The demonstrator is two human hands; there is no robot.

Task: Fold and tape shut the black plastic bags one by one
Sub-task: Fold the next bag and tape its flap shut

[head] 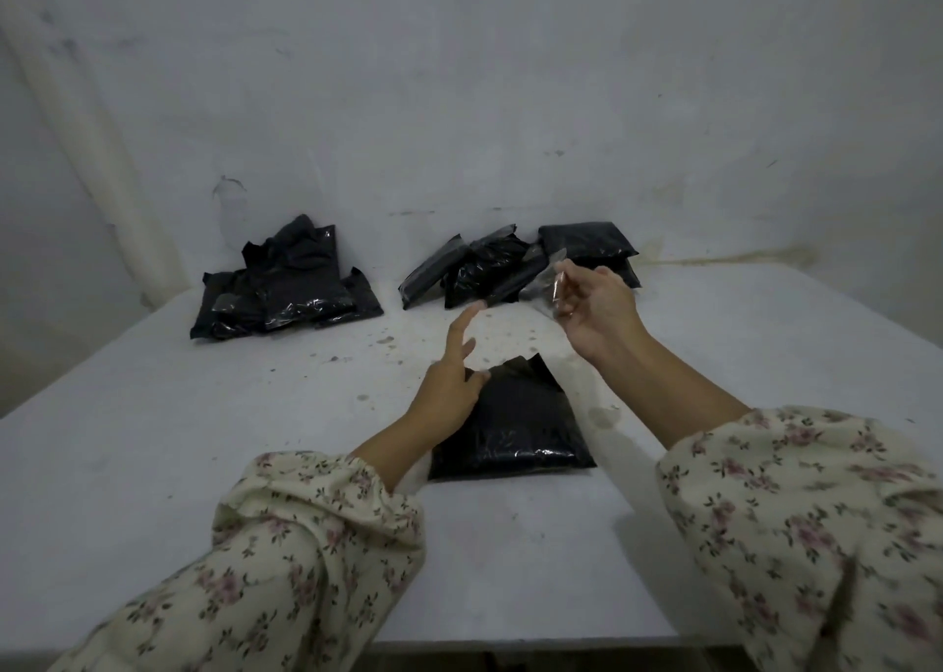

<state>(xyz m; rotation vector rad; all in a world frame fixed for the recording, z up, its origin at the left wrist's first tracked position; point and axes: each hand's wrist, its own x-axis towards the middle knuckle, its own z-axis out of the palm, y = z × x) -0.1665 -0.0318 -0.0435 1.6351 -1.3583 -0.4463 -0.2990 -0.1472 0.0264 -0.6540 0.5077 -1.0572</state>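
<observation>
A black plastic bag [515, 426] lies in front of me on the white table [204, 416], its open flap pointing away. My left hand [451, 375] hovers over the bag's far left corner with fingers straight and spread, holding nothing. My right hand [594, 309] is raised above the table past the bag and pinches a clear strip of tape [543, 283] between thumb and fingers; the strip hangs off to the left.
Two heaps of black bags sit at the table's far edge by the wall: one heap at the left [286, 283], another at the right [515, 263], partly behind my right hand. The table's front edge runs just below my floral sleeves.
</observation>
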